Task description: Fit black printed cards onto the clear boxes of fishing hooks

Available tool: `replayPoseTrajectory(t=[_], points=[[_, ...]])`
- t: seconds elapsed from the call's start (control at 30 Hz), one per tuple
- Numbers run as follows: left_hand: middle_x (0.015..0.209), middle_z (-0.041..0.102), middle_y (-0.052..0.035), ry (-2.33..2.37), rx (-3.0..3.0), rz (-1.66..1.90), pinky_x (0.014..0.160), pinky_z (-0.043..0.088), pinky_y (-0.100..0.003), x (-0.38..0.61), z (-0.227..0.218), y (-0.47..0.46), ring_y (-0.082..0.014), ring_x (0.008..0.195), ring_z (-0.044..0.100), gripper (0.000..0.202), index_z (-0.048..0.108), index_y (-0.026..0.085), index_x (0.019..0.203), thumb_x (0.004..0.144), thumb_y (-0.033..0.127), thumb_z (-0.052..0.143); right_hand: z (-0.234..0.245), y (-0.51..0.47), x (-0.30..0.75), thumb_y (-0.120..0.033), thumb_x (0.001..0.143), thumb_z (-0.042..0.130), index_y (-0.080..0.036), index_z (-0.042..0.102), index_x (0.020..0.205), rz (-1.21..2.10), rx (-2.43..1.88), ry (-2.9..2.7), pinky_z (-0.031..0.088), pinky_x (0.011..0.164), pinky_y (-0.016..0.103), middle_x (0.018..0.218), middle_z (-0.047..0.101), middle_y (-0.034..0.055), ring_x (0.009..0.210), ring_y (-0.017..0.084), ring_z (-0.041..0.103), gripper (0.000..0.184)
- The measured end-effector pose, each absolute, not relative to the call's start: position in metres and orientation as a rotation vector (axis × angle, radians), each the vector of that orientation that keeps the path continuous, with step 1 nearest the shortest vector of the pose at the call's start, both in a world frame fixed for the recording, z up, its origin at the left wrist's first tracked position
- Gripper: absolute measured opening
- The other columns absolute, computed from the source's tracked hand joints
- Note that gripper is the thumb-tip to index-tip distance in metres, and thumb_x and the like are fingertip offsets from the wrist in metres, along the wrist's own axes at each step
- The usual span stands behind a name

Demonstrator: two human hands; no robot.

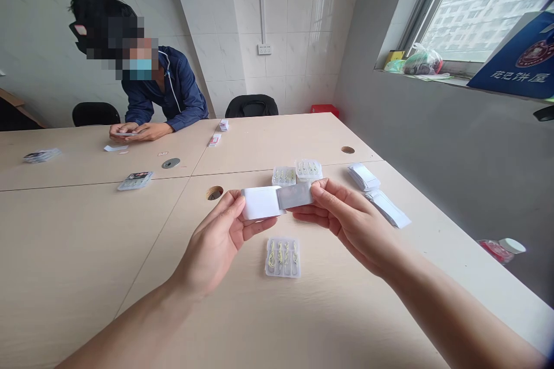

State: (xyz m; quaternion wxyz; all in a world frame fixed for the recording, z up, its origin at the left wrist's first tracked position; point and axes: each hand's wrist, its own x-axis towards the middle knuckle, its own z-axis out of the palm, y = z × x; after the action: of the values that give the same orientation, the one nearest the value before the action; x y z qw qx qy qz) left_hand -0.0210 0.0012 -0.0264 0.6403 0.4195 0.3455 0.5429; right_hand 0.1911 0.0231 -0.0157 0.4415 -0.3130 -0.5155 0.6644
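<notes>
White card: and there it was, I had the white card (pixel 260 203) up over the table (pixel 216 311), its right end overlapped by the grey piece (pixel 296 196)!
Left hand: my left hand (pixel 219 236) pinched the card's left end, thumb on the near face, fingers beneath.
Right hand: on the other side, my right hand (pixel 350 213) pinched the grey piece's right end between thumb and fingers.
Near box: below the hands sat the clear compartment box (pixel 283 257), yellowish coils in its slots.
Far boxes: two more groups of clear boxes (pixel 309 169) stood just beyond the card.
White slips: to the right, white slips (pixel 388 209) lay fanned in two piles.
Co-worker: across the table, a co-worker (pixel 182 86) in dark blue leaned over something flat, both hands on it.
</notes>
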Motion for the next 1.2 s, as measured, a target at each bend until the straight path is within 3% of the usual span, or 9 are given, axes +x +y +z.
replayPoseTrajectory(t=[0.6, 0.87, 1.2], points=[[0.108, 0.063, -0.0066, 0.759, 0.967, 1.243, 0.103, 0.048, -0.049, -0.0230, -0.0246, -0.0008, -0.0230, 0.110, 0.058, 0.021, 0.059, 0.019, 0.096, 0.098, 0.027, 0.040, -0.0127, 0.0202, 0.1953, -0.040, 0.098, 0.052, -0.021, 0.061, 0.090, 1.644, -0.748, -1.300, 0.048, 0.102, 0.043, 0.099, 0.065, 0.0033, 0.110, 0.022, 0.061, 0.023], [0.109, 0.063, -0.0059, 0.748, 0.944, 1.240, 0.105, 0.046, -0.049, -0.0215, -0.0230, -0.0018, -0.0226, 0.112, 0.057, 0.022, 0.060, 0.019, 0.095, 0.098, 0.026, 0.040, -0.0089, 0.0185, 0.1956, -0.043, 0.098, 0.051, -0.022, 0.064, 0.106, 1.617, -0.786, -1.326, 0.046, 0.105, 0.044, 0.109, 0.067, 0.0050, 0.114, 0.024, 0.061, 0.026], [0.107, 0.063, -0.0051, 0.724, 0.926, 1.239, 0.105, 0.046, -0.049, -0.0216, -0.0231, -0.0028, -0.0220, 0.111, 0.056, 0.022, 0.061, 0.020, 0.093, 0.098, 0.026, 0.041, -0.0064, 0.0172, 0.1996, -0.045, 0.098, 0.051, -0.023, 0.064, 0.109, 1.629, -0.803, -1.343, 0.044, 0.106, 0.046, 0.115, 0.067, 0.0050, 0.116, 0.025, 0.060, 0.028]])
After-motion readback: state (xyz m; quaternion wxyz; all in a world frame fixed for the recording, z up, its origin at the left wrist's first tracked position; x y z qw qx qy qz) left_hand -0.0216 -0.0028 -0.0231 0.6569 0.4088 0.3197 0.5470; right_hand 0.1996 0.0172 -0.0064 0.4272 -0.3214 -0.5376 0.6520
